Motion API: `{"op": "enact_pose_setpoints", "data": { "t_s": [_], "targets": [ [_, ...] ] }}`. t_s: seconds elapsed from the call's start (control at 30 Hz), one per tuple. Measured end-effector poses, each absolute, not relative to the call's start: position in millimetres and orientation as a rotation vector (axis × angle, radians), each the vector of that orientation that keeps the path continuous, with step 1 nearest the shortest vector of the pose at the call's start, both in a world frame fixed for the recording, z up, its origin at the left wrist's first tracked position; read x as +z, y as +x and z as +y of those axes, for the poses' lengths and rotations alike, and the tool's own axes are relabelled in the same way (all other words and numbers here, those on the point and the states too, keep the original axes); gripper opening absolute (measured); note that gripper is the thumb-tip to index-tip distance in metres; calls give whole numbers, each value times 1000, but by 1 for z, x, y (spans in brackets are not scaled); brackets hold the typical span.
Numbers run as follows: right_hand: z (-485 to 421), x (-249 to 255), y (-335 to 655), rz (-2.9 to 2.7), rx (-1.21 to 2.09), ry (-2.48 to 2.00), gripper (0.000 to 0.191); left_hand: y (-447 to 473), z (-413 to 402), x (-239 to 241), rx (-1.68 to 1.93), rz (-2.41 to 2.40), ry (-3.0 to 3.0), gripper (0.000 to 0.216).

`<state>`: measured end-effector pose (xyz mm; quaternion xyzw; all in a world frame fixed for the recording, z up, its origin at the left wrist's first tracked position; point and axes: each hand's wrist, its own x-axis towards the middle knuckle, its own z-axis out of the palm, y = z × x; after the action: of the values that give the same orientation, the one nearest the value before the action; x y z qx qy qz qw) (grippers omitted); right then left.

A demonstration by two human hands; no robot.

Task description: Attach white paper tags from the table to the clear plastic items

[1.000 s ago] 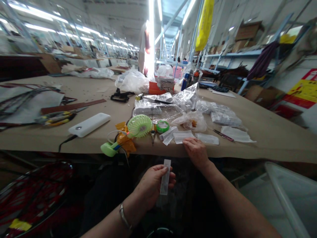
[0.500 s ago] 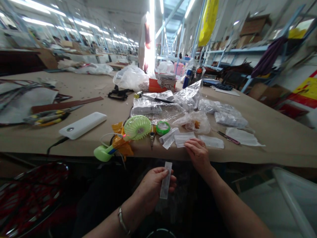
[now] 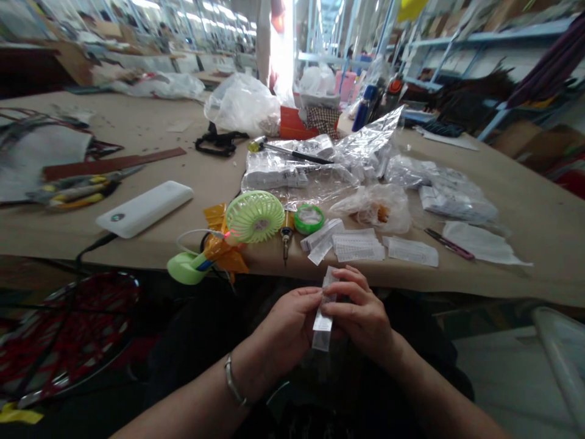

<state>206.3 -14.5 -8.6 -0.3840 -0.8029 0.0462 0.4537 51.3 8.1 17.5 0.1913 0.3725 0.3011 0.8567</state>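
Below the table's front edge, my left hand (image 3: 290, 323), with a metal bangle at the wrist, grips a narrow translucent plastic sleeve (image 3: 321, 341). My right hand (image 3: 365, 314) pinches a white printed paper slip (image 3: 322, 323) against that sleeve; whether it lies on top or inside, I cannot tell. Just beyond my hands on the table are a stack of printed slips (image 3: 359, 246), another printed slip pile (image 3: 411, 251) to its right, and narrow pale strips (image 3: 322, 239) to its left.
A green fan (image 3: 255, 216), a soldering iron (image 3: 286, 238) and a green tape roll (image 3: 309, 218) stand near the front edge. A white power bank (image 3: 145, 209) and pliers (image 3: 82, 189) lie left. Plastic bags (image 3: 375, 207) and a pink-handled cutter (image 3: 450, 245) are on the right.
My right hand has come from the slip stack down to my left hand, bringing a printed slip against the sleeve. The view has tilted downward.
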Motion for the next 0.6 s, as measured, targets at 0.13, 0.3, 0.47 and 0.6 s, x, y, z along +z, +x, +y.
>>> {"op": "enact_pose_setpoints", "data": {
  "t_s": [0.13, 0.3, 0.47, 0.6],
  "targets": [
    [-16, -16, 207, -1974, 155, -940, 15, 50, 10, 16, 663, 775, 333, 9],
    [-23, -15, 203, -2019, 174, -945, 19, 48, 12, 20, 661, 722, 316, 8],
    [-25, -15, 200, -2017, 194, -939, 18, 45, 8, 23, 642, 738, 324, 12],
    [-29, -15, 195, -2029, 185, -951, 17, 47, 5, 25, 632, 773, 335, 14]
  ]
}}
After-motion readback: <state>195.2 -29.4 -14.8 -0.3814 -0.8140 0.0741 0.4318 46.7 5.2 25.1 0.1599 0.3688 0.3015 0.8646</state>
